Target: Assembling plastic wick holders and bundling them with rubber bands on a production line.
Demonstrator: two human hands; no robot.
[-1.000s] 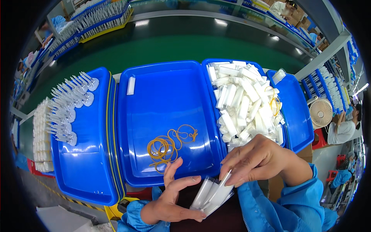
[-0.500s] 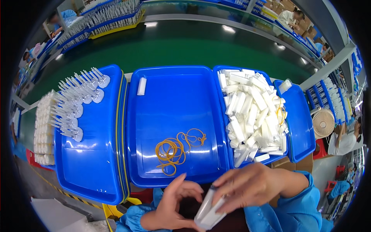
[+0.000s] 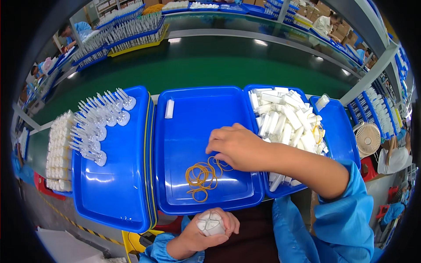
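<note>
My left hand (image 3: 199,236) is closed round a bundle of white plastic tubes (image 3: 211,224), seen end-on just in front of the middle tray. Over that blue tray (image 3: 184,144), my right hand (image 3: 234,149) points its bent fingers down and leftward, thumb and forefinger a little apart. The hand partly covers the right end of a small heap of tan rubber bands (image 3: 201,177); whether a fingertip touches a band, I cannot tell. One white tube (image 3: 169,108) stands apart at the tray's far left. Nothing shows between the right fingers.
Right of it, a tray holds piled white tubes (image 3: 280,118). Stacked trays at left carry upright clear thin-stemmed pieces (image 3: 94,127), beside rows of white parts (image 3: 60,151). A small fan (image 3: 367,138) sits far right. Behind runs a green conveyor belt (image 3: 210,61); co-workers sit beyond.
My right hand has left the white tubes and moved up over the rubber bands. My left hand now holds the bundle alone, turned end-up. The whole view has shifted slightly.
</note>
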